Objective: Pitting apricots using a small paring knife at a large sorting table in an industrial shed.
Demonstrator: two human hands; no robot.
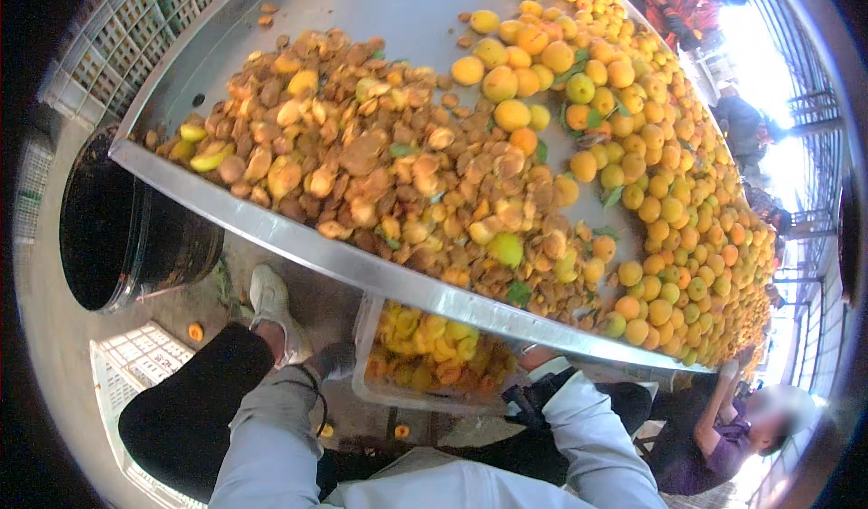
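Note:
Below the metal table's near edge, a translucent plastic crate (363, 364) holds yellow and orange split apricot halves (434, 346). My left hand (334, 361), which looks grey and gloved, is at the crate's left side; its fingers are not clear. At the crate's right end, my right hand (539, 357) reaches in under the table rim, with a dark band at its wrist. That rim and the shade hide the fingers, so I cannot see whether either hand grips the crate.
The metal table (298, 247) bears a heap of brown apricot pits and scraps (362, 156) and many whole apricots (678, 229). A black barrel (99, 229) and a white crate (136, 355) stand at left. A person in purple (723, 446) sits at right.

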